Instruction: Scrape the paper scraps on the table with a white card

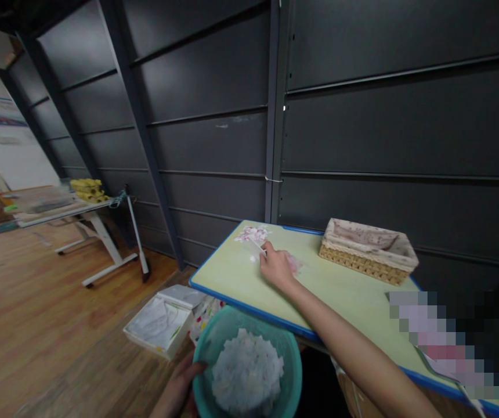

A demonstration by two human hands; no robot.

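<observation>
My right hand (277,267) reaches out over a pale green table with a blue edge (345,290). Its fingers are closed on a small white scrap (258,247) near the table's far left corner. A patch of pink and white scraps (253,234) lies just beyond it, and another pinkish bit (295,264) sits beside the hand. My left hand (180,386) grips the rim of a teal bowl (214,342) held below the table's front edge. The bowl is full of white and pink shredded paper (247,371).
A wicker basket with a cloth lining (368,249) stands at the table's back right. A white box (160,322) lies on the wooden floor by the bowl. A dark panelled wall (362,116) rises behind the table. Another table (58,209) stands far left.
</observation>
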